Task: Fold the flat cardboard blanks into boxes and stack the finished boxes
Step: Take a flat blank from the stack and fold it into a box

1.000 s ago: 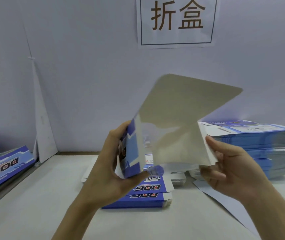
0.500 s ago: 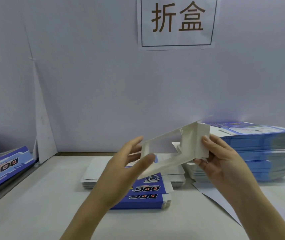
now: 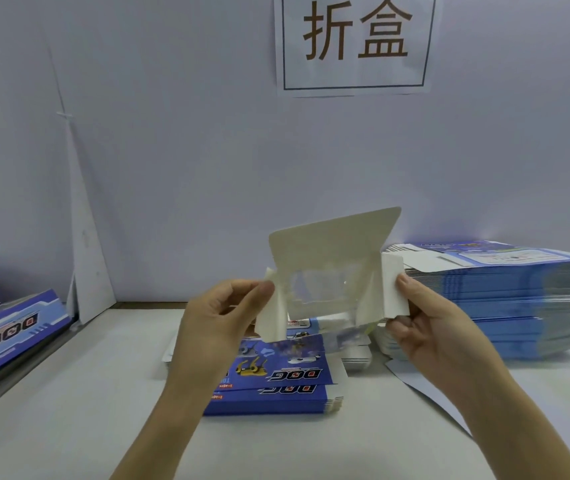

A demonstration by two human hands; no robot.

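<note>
The only camera is sitting on the person's head, looking forward and a little downward. It is seeing the left hand (image 3: 214,327) and the right hand (image 3: 436,334) closely from behind and above. The half-folded box (image 3: 328,244) between the hands is filling the centre; beyond the hands the view is facing the wall sign (image 3: 354,43) frontally.

Half-folded box (image 3: 325,258) up in the air, plain white inside facing the camera, clear window cut in the middle, top flap sticking up, side flaps splayed out and pinched by left hand (image 3: 221,323) and right hand (image 3: 429,327). Small pile of blue DOG blanks (image 3: 276,386) flat on the table right below. Big stack of flat blanks (image 3: 519,306) off to the right, blue edges showing. Blue DOG boxes (image 3: 10,334) lying at far left.
</note>
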